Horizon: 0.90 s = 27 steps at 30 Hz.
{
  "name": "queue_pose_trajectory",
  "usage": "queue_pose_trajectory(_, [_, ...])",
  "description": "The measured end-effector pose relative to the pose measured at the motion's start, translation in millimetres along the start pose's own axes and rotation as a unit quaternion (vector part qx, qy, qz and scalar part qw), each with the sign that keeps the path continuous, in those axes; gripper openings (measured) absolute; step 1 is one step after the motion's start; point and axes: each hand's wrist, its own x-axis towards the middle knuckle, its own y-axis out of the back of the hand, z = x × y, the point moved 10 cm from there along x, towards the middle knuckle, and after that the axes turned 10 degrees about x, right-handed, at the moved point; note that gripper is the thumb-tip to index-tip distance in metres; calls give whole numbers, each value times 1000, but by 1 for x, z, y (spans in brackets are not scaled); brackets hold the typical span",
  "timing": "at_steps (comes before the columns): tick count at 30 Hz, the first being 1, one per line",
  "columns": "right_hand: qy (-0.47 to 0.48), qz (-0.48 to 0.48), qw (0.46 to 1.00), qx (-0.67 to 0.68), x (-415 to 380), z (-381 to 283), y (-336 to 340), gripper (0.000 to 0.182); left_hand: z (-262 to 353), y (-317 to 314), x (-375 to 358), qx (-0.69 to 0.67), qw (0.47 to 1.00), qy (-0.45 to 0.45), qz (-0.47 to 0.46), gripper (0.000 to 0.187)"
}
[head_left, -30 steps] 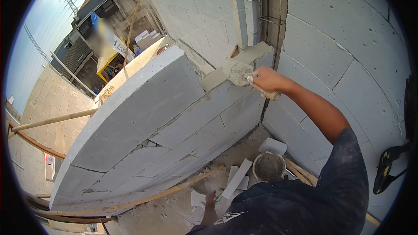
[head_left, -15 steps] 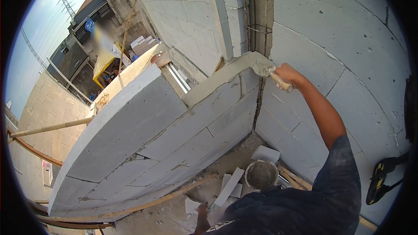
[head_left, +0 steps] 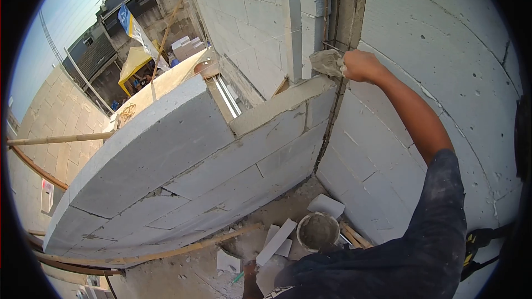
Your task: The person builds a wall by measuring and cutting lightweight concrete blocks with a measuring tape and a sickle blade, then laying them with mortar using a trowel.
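Note:
My right hand (head_left: 363,67) is closed around the handle of a trowel (head_left: 326,63). The trowel's mortar-smeared blade is held just above the right end of the low block wall (head_left: 277,138), by the corner. A band of grey mortar (head_left: 285,104) covers the top of that lower stretch. Low down near my body, my left hand (head_left: 251,269) looks closed, and a thin green piece (head_left: 238,278) shows beside it. I cannot tell what this hand holds.
A bucket of mortar (head_left: 318,232) stands on the floor beside block offcuts (head_left: 276,243). A tall block wall (head_left: 432,66) rises on the right, with rebar (head_left: 326,11) in the corner gap. A wooden pole (head_left: 61,139) crosses at left.
My right hand has lifted the trowel off the mortar band at the corner, and the blade now points left above it. My view has shifted slightly.

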Motion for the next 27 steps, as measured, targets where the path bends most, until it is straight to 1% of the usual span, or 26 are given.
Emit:
queue_pose_trajectory(1, [17,-10,998,-63,9,-8,3,26,-20,-6,-8,-305,935,184,0,45])
queue_pose_trajectory(2, [23,-13,998,-65,14,-10,5,26,-25,-31,-29,-569,747,345,-2,48])
queue_pose_trajectory(4, [18,-12,997,-78,16,-10,4,26,-19,-35,-44,-565,746,351,3,48])
queue_pose_trajectory(5, [-6,-1,999,-34,7,-7,6,26,-19,-41,-53,-570,738,362,16,48])
queue_pose_trajectory(7, [-48,54,994,77,-29,8,-3,27,-18,-54,-75,-583,721,374,23,49])
queue_pose_trajectory(8, [-58,105,983,139,-55,15,-13,30,-16,-55,-87,-581,721,376,19,49])
queue_pose_trajectory(9, [-67,161,964,199,-82,23,-34,32,-13,-55,-103,-584,702,409,5,42])
queue_pose_trajectory(10, [-60,195,951,231,-101,33,-67,32,-6,-56,-111,-587,681,438,-10,37])
queue_pose_trajectory(12, [-107,216,889,389,-131,42,-123,27,-1,-59,-120,-576,691,437,-17,36])
queue_pose_trajectory(14, [-140,246,805,521,-131,50,-175,22,-16,-46,-124,-550,711,437,-15,36])
queue_pose_trajectory(15, [-140,246,801,527,-119,57,-210,22,-24,-39,-128,-536,720,440,-14,35])
queue_pose_trajectory(16, [-119,285,800,514,-107,67,-241,21,-32,-30,-131,-523,729,443,-11,35])
queue_pose_trajectory(17, [-97,322,798,501,-103,62,-240,21,-39,-22,-135,-509,735,448,-8,35])
queue_pose_trajectory(18, [-93,318,793,511,-96,58,-247,21,-48,-9,-137,-525,724,447,34,34])
queue_pose_trajectory(20, [-104,286,739,601,-88,45,-265,21,-68,17,-143,-500,742,437,85,35])
queue_pose_trajectory(21, [-98,291,714,629,-87,38,-267,22,-70,23,-156,-496,737,449,92,35])
queue_pose_trajectory(23, [-85,272,712,642,-85,14,-275,21,-71,47,-169,-476,771,397,145,38])
queue_pose_trajectory(24, [-70,263,714,645,-87,0,-277,21,-72,43,-180,-473,769,405,145,38])
queue_pose_trajectory(26, [-29,237,716,656,-96,-44,-281,22,-75,26,-196,-478,747,441,138,40])
queue_pose_trajectory(27, [-4,233,716,658,-100,-66,-284,22,-74,14,-199,-474,752,448,97,46])
